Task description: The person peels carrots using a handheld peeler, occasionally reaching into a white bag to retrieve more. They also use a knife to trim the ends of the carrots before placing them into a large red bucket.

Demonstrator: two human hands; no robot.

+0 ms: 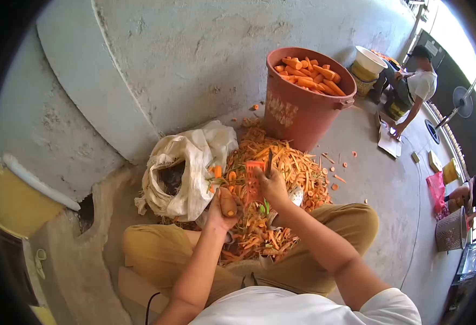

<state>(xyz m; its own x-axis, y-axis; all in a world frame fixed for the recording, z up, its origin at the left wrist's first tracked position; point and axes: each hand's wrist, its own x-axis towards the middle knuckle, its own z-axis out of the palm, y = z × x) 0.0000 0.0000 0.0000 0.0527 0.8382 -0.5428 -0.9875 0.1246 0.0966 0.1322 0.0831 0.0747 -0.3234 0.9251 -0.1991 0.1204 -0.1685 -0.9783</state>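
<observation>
I have both forearms stretched forward over one peel heap [297, 173]. Left hand [216, 212] cupped round one carrot [227, 203], at the heap's left side. Right hand [272, 188] grips one red tool [254, 179], one dark thin tool [270, 160] poking up. Far: one red bucket [289, 116]. Left: one white sack [194, 168].

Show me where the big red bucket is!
In the head view, the bucket stands right of centre, at the far edge of the peelings, beyond the right hand.

Looks forward and down from the wearer's head, close in, on the near side of the red bucket [303, 118].
</observation>
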